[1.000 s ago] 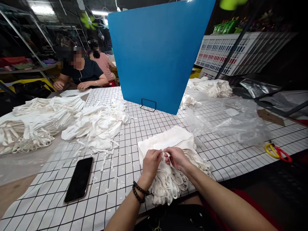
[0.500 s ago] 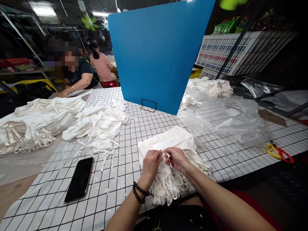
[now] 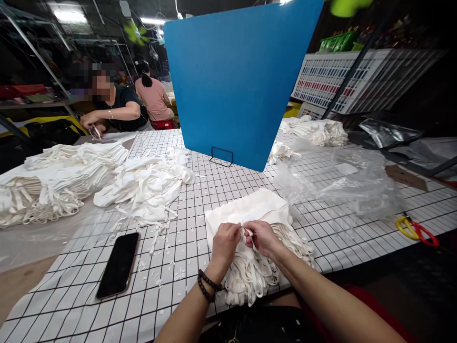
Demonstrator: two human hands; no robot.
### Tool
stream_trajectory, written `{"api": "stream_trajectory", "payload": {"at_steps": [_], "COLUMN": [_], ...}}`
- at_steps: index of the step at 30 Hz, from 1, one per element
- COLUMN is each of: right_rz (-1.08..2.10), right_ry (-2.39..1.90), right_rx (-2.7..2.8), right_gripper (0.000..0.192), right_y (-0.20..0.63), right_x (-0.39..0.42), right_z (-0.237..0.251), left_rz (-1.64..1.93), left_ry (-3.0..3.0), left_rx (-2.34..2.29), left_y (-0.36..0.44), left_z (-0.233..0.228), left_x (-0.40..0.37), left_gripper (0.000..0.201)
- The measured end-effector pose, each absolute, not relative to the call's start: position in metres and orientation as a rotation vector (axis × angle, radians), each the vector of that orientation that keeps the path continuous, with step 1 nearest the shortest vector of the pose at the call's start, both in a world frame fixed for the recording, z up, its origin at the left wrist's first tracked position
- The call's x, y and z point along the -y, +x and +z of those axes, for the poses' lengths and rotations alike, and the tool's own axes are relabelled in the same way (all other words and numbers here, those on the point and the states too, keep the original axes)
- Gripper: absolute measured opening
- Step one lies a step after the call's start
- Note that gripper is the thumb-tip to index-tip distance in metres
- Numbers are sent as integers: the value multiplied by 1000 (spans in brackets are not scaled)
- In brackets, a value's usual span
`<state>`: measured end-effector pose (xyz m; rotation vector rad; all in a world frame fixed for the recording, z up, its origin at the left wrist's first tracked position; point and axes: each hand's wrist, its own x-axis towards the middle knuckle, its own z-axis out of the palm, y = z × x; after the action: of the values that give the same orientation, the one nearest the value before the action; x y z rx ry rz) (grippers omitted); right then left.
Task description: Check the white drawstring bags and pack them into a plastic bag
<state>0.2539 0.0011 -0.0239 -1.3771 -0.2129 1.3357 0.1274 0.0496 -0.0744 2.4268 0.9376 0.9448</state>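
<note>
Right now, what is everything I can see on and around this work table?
Stack of cloth pieces: one, white, on the table under both hands, straps hanging toward the near edge.
Cloth heaps: several, white, left and far right.
Phone: one, black, lying flat near left.
Divider board: one, blue, upright mid-table.
Plastic bags: clear, crumpled, right.
Scissors: one, yellow and red handles, far right.
Table: one, white with black grid, scattered with small scraps.
Co-workers: two, seated far left.
Left hand: beaded bracelet on wrist, pinching a white strap.
Right hand: pinching the same strap.
</note>
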Motion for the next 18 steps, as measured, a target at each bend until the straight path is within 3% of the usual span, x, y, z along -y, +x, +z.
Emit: {"api": "stream_trajectory", "payload": {"at_steps": [18], "right_rz": [1359], "right_ry": [-1428], "right_rx": [275], "right_gripper": [13], "right_y": [257], "right_x": [-1], "right_z": [-23], "left_rz": [921], "left_ry": [2439], "left_rx": [-961], "left_y": [128], "left_z": [-71], "left_x": [-48], "left_gripper": [15]}}
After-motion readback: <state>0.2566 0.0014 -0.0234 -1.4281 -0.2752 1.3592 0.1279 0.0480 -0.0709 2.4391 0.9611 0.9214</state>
